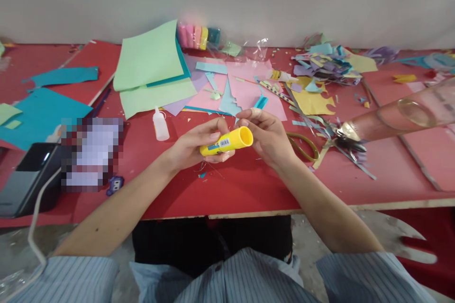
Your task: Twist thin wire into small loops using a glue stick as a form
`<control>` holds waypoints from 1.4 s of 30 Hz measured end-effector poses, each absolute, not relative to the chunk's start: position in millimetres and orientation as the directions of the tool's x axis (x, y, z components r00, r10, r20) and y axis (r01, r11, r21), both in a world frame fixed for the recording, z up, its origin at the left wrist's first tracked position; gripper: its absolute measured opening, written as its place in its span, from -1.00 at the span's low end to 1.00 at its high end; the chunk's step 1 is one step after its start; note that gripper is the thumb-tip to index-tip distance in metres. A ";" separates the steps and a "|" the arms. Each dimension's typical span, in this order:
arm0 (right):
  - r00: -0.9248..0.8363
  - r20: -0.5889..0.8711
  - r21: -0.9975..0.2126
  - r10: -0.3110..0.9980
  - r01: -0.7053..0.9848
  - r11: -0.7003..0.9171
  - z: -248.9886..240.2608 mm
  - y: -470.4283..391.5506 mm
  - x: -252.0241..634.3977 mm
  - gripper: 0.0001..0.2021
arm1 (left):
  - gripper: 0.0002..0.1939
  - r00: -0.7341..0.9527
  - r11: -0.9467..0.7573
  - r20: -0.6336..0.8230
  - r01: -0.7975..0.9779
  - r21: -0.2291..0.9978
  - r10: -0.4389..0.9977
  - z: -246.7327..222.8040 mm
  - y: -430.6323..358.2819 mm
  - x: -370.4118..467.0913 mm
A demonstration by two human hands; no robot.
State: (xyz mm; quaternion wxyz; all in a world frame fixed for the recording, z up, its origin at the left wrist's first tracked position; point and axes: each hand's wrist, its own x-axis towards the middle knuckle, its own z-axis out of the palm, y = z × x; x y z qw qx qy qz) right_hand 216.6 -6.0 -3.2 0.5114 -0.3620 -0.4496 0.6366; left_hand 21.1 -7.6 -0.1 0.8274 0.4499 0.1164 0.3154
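Note:
My left hand (194, 144) is wrapped around a yellow tube (229, 143) with a blue and barcode label, shaped like a glue stick. Its hollow round end points right, above the red table. Close behind that open end, my right hand (272, 139) has its thumb and fingers drawn together; whatever is between the fingertips, if anything, is too small or hidden to make out. A small white squeeze bottle (161, 125) stands left of my hands. Scissors with olive handles (304, 147) lie just right of my right hand.
Green paper sheets (151, 64), pink sheets (249, 80) and a pile of paper strips (327, 64) cover the back. A phone (94, 151) and a dark grey device (30, 180) with a cable lie left. A pinkish clear bottle (398, 113) juts in from the right.

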 end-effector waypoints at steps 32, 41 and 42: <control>-0.212 0.139 -0.932 0.967 -0.358 0.055 -1.3 -13.7 215.1 -0.69 | -0.84 0.836 0.406 0.139 -0.396 0.824 0.531 -8.5 -7.5 20.2; -0.230 0.116 -0.962 0.966 -0.270 0.051 -2.4 -12.5 215.7 -0.62 | -0.81 0.806 0.353 0.152 -0.409 0.842 0.572 -6.4 -9.6 23.8; -0.231 0.114 -0.962 0.966 -0.269 0.049 -2.5 -12.6 215.7 -0.62 | -0.83 0.812 0.352 0.163 -0.412 0.841 0.561 -6.4 -9.6 23.6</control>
